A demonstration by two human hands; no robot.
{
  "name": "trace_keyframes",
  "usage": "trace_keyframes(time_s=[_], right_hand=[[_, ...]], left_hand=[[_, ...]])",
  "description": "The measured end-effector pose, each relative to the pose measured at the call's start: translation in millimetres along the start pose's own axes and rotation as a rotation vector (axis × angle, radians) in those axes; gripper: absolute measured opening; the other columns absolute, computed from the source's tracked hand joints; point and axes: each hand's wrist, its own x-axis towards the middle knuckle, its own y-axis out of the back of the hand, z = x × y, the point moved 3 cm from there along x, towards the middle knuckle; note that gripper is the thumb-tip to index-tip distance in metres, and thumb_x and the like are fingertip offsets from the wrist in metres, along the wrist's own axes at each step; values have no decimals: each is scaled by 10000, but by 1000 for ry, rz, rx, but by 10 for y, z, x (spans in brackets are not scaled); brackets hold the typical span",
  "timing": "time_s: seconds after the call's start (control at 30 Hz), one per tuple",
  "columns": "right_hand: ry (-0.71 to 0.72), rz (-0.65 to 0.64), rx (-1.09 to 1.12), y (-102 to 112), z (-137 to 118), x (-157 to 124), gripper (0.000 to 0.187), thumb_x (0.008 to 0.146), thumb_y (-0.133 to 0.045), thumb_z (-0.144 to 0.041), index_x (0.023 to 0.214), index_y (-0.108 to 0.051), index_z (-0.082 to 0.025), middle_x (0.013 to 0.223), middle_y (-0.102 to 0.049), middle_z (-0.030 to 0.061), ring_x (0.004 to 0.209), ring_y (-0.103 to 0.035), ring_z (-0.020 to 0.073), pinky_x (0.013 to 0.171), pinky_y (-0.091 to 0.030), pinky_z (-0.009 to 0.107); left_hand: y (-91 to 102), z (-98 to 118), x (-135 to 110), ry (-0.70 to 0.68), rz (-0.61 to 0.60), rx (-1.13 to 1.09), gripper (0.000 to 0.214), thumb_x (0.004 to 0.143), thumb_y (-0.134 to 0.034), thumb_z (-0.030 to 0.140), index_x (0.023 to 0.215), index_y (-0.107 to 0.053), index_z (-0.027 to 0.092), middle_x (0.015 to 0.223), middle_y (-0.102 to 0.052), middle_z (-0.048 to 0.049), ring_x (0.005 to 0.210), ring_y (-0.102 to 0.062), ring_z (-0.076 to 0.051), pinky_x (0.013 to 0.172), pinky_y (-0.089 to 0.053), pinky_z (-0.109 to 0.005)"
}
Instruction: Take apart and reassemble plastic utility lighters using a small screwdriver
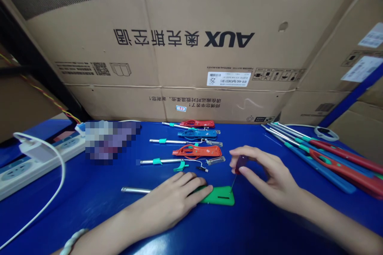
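Note:
A long-nosed lighter with a green handle [220, 195] lies flat on the blue table, its metal tube [136, 190] pointing left. My left hand [173, 197] presses over its middle, the fingers closed on the handle and hiding part of it. In my right hand [266, 173] is a small screwdriver [240, 164] with a dark red handle, pinched between thumb and fingers. Its thin shaft slants down, and the tip meets the right end of the green handle. Beyond my hands lie an orange handle half [199, 151], a blue handle half [199, 134] and a red handle half [199, 123].
Metal tubes [163, 161], a green trigger [181, 166] and clear fuel tanks [216, 160] lie among the halves. Several whole lighters [338, 163] rest at right. A power strip [38, 163] with a white cable stands left. A cardboard wall [179, 59] closes the back.

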Motion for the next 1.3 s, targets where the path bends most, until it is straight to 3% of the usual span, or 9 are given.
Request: trace_keyframes(time_s=[0.13, 0.27, 0.4, 0.47, 0.6, 0.77, 0.93, 1.1, 1.3], right_hand=[[74, 8, -173, 9, -33, -4, 196, 920, -533, -209, 1112, -514, -236, 862, -632, 24, 675, -598, 155, 706, -525, 312], [58, -127, -40, 1, -53, 4, 320, 945, -396, -151, 1254, -459, -208, 977, -636, 78, 868, -626, 185, 752, -529, 321], [73, -31, -225, 41, -49, -11, 272, 923, -516, -207, 1194, -519, -230, 888, -678, 41, 702, -643, 162, 749, -542, 322], [97, -29, -289, 63, -70, -8, 263, 917, -537, -227, 1179, -545, -232, 913, -696, 46, 725, -659, 171, 796, -541, 340], [70, -166, -94, 82, -120, 24, 384, 951, -393, -142, 1314, -476, -235, 1010, -688, 59, 888, -668, 163, 767, -555, 284], [110, -59, -321, 113, -125, 23, 272, 961, -460, -225, 1220, -544, -234, 931, -704, 54, 879, -676, 202, 857, -531, 358], [58, -211, -170, 81, -128, 13, 479, 971, -354, -167, 1445, -315, -226, 1060, -669, 67, 918, -662, 163, 815, -547, 292], [82, -98, -397, 68, -146, -17, 305, 962, -439, -221, 1254, -527, -223, 1037, -689, 87, 1014, -651, 229, 844, -544, 348], [58, -210, -181, 53, -167, -5, 389, 958, -396, -144, 1336, -442, -219, 957, -669, 49, 891, -657, 152, 785, -540, 263]], left_hand=[[-25, -13, -6, 8, -36, 14, 506, 936, -458, 91, 1418, -352, 206, 1307, -502, -94, 1140, -480, -271, 966, -423, -420], [-25, -15, -1, 4, -29, 34, 488, 950, -437, 102, 1419, -353, 202, 1292, -509, -104, 1128, -489, -270, 960, -428, -426], [-18, -15, -1, 3, -8, 31, 474, 952, -431, 103, 1409, -372, 215, 1272, -521, -98, 1121, -500, -257, 955, -435, -400], [-12, -13, -2, 4, 6, 22, 471, 948, -441, 103, 1402, -384, 217, 1266, -525, -96, 1119, -506, -253, 948, -443, -394], [-3, -10, -3, 7, -3, 22, 502, 930, -471, 85, 1407, -379, 209, 1269, -518, -96, 1122, -505, -264, 948, -446, -413], [5, -8, 3, 3, -23, 27, 495, 937, -455, 87, 1411, -372, 204, 1278, -512, -99, 1122, -494, -269, 957, -436, -422], [10, -9, 8, -9, -10, 33, 476, 943, -438, 94, 1405, -380, 194, 1277, -512, -111, 1122, -496, -274, 951, -439, -424], [3, -9, 1, -5, -15, 26, 484, 944, -441, 89, 1409, -374, 201, 1270, -511, -104, 1112, -498, -262, 949, -440, -416], [-8, -11, -1, -8, -3, 32, 482, 942, -452, 93, 1408, -382, 198, 1263, -514, -102, 1097, -502, -260, 927, -449, -408]])
